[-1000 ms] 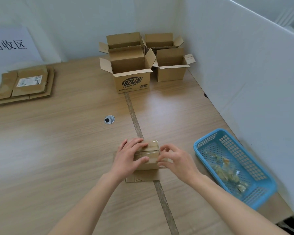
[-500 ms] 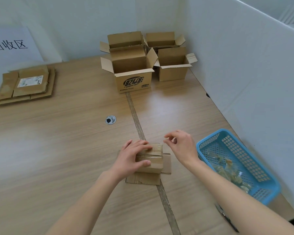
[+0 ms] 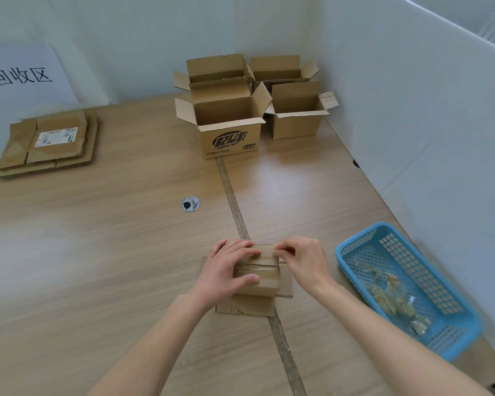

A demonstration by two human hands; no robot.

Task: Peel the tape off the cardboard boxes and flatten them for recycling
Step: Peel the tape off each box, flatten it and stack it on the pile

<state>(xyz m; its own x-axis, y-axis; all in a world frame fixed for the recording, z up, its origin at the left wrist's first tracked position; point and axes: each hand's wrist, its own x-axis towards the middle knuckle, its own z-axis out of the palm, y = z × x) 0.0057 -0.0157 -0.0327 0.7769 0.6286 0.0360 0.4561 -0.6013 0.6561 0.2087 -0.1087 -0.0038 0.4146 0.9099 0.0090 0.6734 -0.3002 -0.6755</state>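
white partitions wall a wooden worktop point(image 3: 97, 252). near its front edge the left hand point(image 3: 226, 270) grips a small taped box point(image 3: 259, 277) while the right hand point(image 3: 300, 260) pinches at its tape point(image 3: 265, 251). flattened cardboard point(image 3: 47, 142) lies at the far left corner and peeled tape fills the blue basket point(image 3: 355, 252) at the right edge; four open boxes point(image 3: 229, 121) at the far edge remain.

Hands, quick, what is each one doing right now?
Left hand: grips the small box, thumb on its front.
Right hand: fingers pinch at the box's top far edge, probably tape.
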